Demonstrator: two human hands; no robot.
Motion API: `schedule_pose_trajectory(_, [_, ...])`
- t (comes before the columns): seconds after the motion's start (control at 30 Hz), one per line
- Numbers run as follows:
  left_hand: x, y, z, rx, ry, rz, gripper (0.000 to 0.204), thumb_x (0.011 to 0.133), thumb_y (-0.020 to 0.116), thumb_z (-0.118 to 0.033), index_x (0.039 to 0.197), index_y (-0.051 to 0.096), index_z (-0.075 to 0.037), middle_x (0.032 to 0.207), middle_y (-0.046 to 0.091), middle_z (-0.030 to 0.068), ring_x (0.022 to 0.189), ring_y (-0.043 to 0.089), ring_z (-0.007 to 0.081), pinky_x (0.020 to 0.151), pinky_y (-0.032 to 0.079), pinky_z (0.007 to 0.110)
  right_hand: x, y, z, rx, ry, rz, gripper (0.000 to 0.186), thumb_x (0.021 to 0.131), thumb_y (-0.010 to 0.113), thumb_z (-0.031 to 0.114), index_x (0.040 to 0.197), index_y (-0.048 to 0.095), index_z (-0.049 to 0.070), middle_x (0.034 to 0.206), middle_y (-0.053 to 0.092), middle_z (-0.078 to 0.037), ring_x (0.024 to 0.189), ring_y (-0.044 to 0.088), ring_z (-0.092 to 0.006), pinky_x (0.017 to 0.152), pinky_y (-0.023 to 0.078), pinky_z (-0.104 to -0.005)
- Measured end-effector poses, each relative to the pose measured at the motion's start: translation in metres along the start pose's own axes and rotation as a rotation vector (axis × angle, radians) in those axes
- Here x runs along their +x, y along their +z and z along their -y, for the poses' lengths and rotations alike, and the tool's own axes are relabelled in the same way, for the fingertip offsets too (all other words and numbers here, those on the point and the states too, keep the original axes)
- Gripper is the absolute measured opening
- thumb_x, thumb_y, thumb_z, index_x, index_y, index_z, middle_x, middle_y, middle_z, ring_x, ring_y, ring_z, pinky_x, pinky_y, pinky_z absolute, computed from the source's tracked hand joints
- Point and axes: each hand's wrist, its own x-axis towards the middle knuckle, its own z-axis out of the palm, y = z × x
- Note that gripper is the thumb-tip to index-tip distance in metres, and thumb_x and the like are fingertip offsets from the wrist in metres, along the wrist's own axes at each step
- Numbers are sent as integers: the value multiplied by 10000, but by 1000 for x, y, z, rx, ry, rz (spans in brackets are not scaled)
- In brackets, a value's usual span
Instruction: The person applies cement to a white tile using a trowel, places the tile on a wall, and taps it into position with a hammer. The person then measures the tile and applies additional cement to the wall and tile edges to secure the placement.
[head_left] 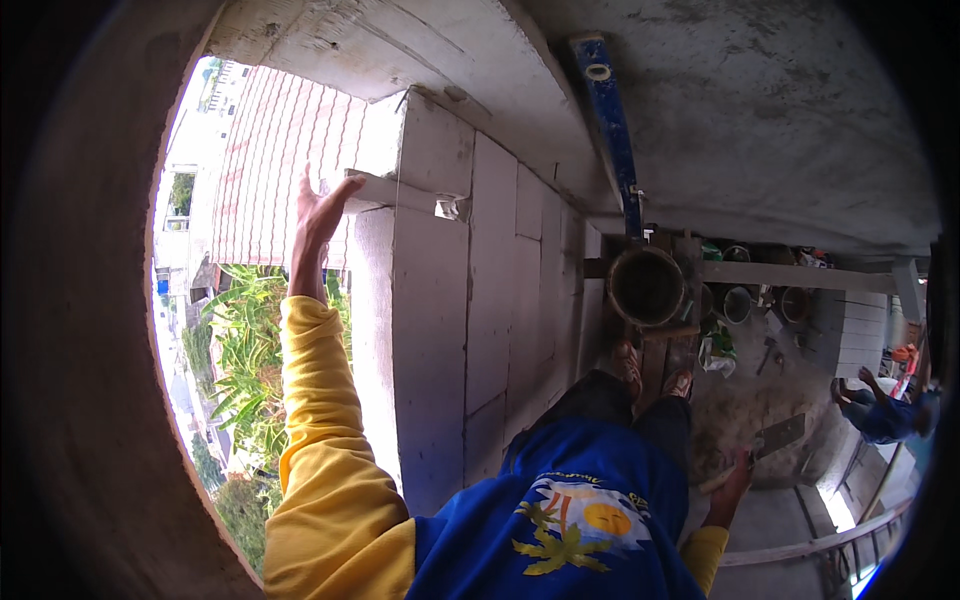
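My left hand, in a yellow sleeve, reaches up to the outer edge of a pale block wall. Its fingers are spread, with one fingertip at the end of a narrow grey strip between the blocks; I cannot tell whether it presses on it. Above the strip sits an upper block, with a small bright gap below it. Low on the right, my right hand is closed on a tool with a flat, grey, rectangular blade, apparently a trowel. Its handle is mostly hidden by the fingers.
A blue spirit level stands against the grey wall above a round bucket. My feet are on narrow planks. Below lie several buckets and a hammer. Another person is at far right. A window opening is at left.
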Motion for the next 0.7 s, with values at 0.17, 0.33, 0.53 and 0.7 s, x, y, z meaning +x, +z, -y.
schedule_pose_trajectory(0.17, [6, -57, -3, -52, 136, -163, 887, 753, 886, -464, 1479, 564, -70, 1398, 631, 297, 1394, 531, 408, 1169, 415, 573, 12, -18, -12, 51, -34, 240, 655, 1011, 734, 379, 1520, 497, 42, 1432, 601, -97, 1274, 639, -276, 993, 494, -409])
schedule_pose_trajectory(0.33, [-30, -102, 0, -181, 398, -419, 612, 893, 819, -329, 1398, 611, -51, 1316, 693, 260, 1260, 651, 300, 1117, 489, 450, -4, 18, 14, -76, -32, 52, 513, 1003, 740, 305, 1387, 565, 12, 1225, 657, -94, 1092, 694, -264, 883, 541, -393])
schedule_pose_trajectory(0.53, [-117, -98, -45, -222, 533, -537, 457, 969, 759, -260, 1333, 670, 2, 1279, 688, 151, 1187, 671, 289, 1058, 534, 429, -1, 30, 37, -509, -137, 35, 488, 959, 782, 334, 1274, 606, 6, 1035, 678, -118, 904, 717, -224, 758, 548, -371])
schedule_pose_trajectory(0.7, [-180, -46, -36, -446, 524, -324, 543, 946, 599, -275, 1397, 612, 28, 1389, 616, 179, 1316, 571, 337, 1136, 459, 487, 47, 63, 25, -1180, -550, 141, 496, 964, 712, 406, 1183, 641, -33, 992, 725, -259, 940, 718, -430, 854, 548, -514])
